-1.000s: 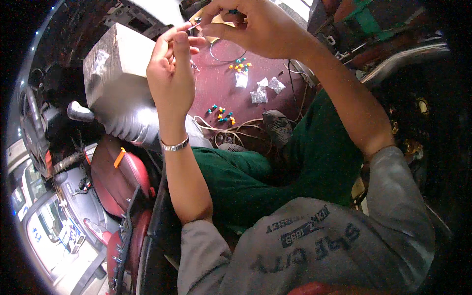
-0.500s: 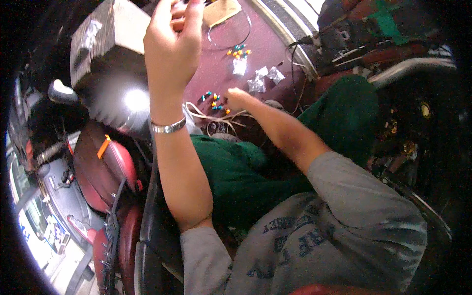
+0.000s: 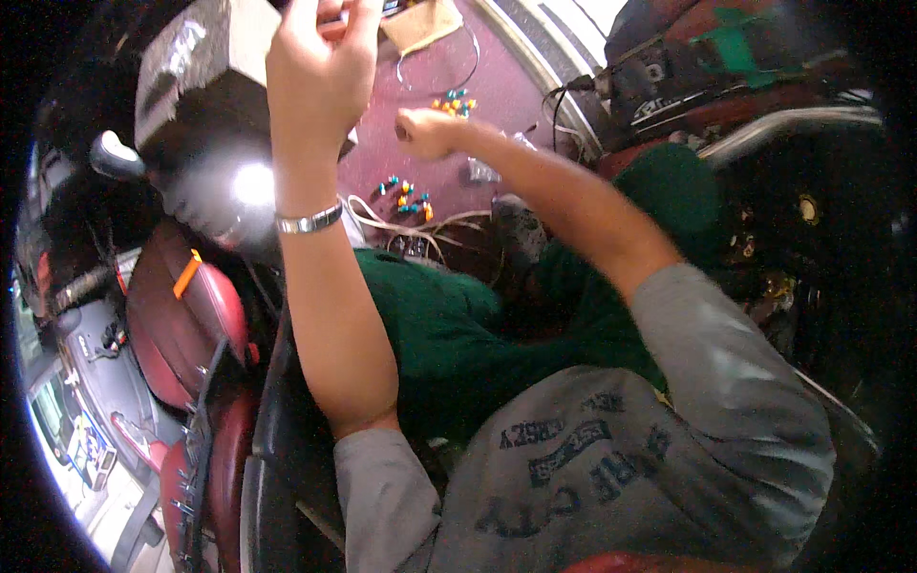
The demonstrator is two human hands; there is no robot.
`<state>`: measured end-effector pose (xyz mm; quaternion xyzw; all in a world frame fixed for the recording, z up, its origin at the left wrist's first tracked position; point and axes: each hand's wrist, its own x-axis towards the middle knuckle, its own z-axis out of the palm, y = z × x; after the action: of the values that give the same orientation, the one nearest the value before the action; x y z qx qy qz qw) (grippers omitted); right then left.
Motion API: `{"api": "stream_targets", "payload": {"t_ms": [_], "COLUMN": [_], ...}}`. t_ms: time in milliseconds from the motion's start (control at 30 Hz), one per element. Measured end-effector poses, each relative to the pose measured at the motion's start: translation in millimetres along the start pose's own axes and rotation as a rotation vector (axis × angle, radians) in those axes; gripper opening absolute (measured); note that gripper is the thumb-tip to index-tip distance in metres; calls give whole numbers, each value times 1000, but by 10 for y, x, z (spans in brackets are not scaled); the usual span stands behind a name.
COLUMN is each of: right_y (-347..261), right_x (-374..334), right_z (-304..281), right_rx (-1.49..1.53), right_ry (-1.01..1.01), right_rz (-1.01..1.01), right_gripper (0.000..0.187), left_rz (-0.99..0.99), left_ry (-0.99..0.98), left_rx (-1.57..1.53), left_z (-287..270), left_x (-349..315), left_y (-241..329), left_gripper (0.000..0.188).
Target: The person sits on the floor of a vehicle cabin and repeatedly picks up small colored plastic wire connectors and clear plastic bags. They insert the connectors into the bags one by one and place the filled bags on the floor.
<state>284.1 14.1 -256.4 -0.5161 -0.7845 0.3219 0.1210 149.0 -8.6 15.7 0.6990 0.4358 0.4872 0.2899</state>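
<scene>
My left hand point(image 3: 323, 81), a metal band round its wrist, is raised at the top edge beside a wooden block. Its fingers are curled toward the thumb; their tips are cut off, so what they hold cannot be made out. Over the dark red floor, my right hand point(image 3: 430, 134) is closed, and anything in it is hidden. Small yellow and teal bulb-like pieces point(image 3: 455, 103) lie in a pile just beyond it. Another scatter of such pieces point(image 3: 413, 199) lies nearer me, beside pale cables point(image 3: 449, 225). Small clear plastic bags point(image 3: 484, 169) lie partly behind my right forearm.
The large wooden block point(image 3: 196, 72) stands at the far left above a bright lamp glare point(image 3: 253, 184). A yellowish pad point(image 3: 420, 27) lies at the top with a thin wire. Left are a red seat point(image 3: 196, 325) and a lever knob point(image 3: 117, 153); at right, a dark case point(image 3: 707, 67) with green tape.
My right hand has moved away from the nearer scatter of pieces, up and left toward the farther pile. My left hand stays raised, with the view shifted slightly.
</scene>
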Motion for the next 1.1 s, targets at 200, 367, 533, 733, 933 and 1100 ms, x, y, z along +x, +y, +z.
{"api": "stream_targets", "payload": {"t_ms": [200,367,533,733,933,1100], "right_y": [-1196,-1270,-1151,-1143,-1227,-1297], "right_x": [-284,-1229,-1593,-1465,-1502,-1544], "right_z": [-2414,-2601,-2516,-2516,-2549,-2599], "right_rx": [-121,285,694,844,736,727], "right_ry": [169,512,351,274,407,375], "right_rz": [-328,-423,-214,-270,-370,-251], "right_gripper": [27,24,14,17,20,24], "left_rz": [-12,-78,-158,-135,-154,-165], "left_ry": [4,-28,-57,-52,-23,67], "left_rx": [3,-310,-338,-372,-402,-257], "left_z": [-56,102,237,473,520,466], "left_x": [-46,-99,-208,-289,-317,-311], "left_y": [-140,147,335,457,396,516], "left_gripper": [36,30,29,34,28,23]}}
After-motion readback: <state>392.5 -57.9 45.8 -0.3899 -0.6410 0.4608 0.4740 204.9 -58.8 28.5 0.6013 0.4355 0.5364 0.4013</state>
